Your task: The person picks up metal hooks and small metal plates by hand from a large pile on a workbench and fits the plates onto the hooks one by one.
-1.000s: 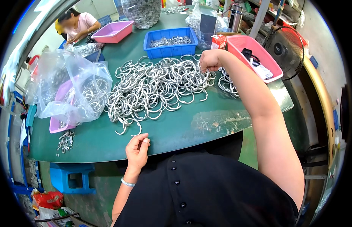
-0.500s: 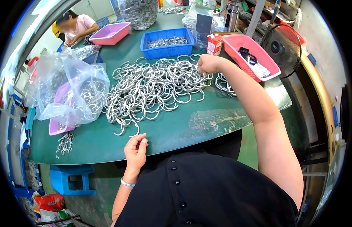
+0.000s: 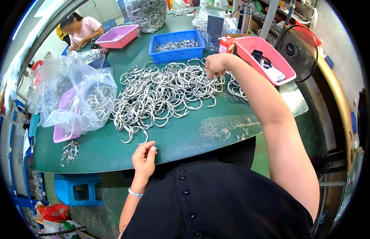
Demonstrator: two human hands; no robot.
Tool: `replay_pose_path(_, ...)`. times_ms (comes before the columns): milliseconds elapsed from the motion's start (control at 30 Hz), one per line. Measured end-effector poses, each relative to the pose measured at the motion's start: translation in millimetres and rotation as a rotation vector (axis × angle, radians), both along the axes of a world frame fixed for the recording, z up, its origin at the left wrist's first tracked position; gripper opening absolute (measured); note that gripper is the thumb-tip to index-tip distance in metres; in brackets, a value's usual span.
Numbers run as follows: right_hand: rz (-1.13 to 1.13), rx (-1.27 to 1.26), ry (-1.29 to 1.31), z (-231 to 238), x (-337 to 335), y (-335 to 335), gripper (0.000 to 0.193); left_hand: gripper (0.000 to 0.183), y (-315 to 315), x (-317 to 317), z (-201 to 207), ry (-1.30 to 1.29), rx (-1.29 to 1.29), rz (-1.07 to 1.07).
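A broad heap of silvery open metal bangles [image 3: 161,95] lies tangled on the green table. At the heap's right end is my right hand [image 3: 217,65], its fingers bent down and pinched together at the bangles; what they grip is hidden. By the table's front edge, my left hand [image 3: 144,160] is held with curled fingers and the thumb pressed against them. Whatever it may hold does not show. Two bangles [image 3: 138,134] stick out of the heap's front, just beyond that hand. A smaller cluster of bangles [image 3: 236,89] rests under my right forearm.
Behind the heap stands a blue basket [image 3: 176,55] of small metal pieces. A pink basket [image 3: 286,65] and a fan [image 3: 297,51] are at the right. At the left, a clear plastic bag [image 3: 53,91] covers a lilac basket [image 3: 63,134]. Across the table sits another person [image 3: 87,30].
My right hand has shifted slightly left and down over the heap's right end. My left hand stays curled in nearly the same place.
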State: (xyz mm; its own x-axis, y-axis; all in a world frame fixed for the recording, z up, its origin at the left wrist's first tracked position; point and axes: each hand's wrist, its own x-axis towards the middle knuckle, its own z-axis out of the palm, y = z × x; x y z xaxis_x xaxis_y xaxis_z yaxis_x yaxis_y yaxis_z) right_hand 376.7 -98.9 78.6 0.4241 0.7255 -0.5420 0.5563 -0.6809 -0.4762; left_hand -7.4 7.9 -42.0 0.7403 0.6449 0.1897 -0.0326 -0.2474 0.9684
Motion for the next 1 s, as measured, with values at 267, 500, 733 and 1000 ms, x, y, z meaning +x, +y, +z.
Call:
replay_pose_path(267,0.093,-0.005,-0.161,14.2,-12.4,-7.8,0.011,0.014,1.4,-2.1,-1.3,0.007,0.005,0.004)
replay_pose_path(500,0.068,0.103,-0.305,9.4,-15.3,-16.7,0.014,0.014,0.1,-0.6,-1.0,0.0,0.002,-0.002)
replay_pose_path(733,0.163,0.112,-0.277,7.8,-32.3,-8.7,0.018,0.015,2.3,-2.1,-2.3,-0.001,-0.021,0.0)
replay_pose_path(1000,0.202,0.161,-0.138,17.3,-51.6,-10.4,0.013,0.016,0.5,-1.7,1.4,0.026,-0.097,-0.018)
